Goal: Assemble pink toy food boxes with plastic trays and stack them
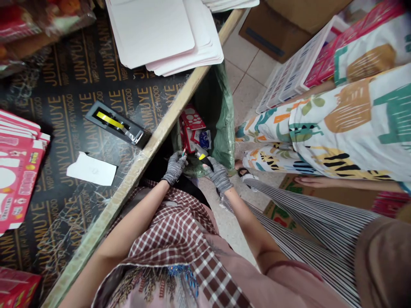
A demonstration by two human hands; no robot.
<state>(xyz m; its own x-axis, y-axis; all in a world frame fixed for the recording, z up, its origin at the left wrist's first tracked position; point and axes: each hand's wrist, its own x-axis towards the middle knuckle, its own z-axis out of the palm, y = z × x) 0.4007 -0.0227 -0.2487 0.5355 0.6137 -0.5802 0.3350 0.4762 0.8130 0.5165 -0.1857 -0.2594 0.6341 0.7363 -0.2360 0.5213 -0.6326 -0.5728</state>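
In a grey knit glove, my left hand is closed around a thin pencil, whose tip sticks up past the fingers. My right hand, gloved the same way, grips a yellow and black utility knife. The blade end points towards the pencil, with a small gap between them. Both hands are over the near edge of a bin lined with a green plastic bag. Inside the bag lie red printed card scraps and a blue and white wrapper.
On the black plywood table are a grey holder with a yellow strip, a torn white paper, white cards and red printed cards. Two people stand at the right, near white crates and a cardboard box.
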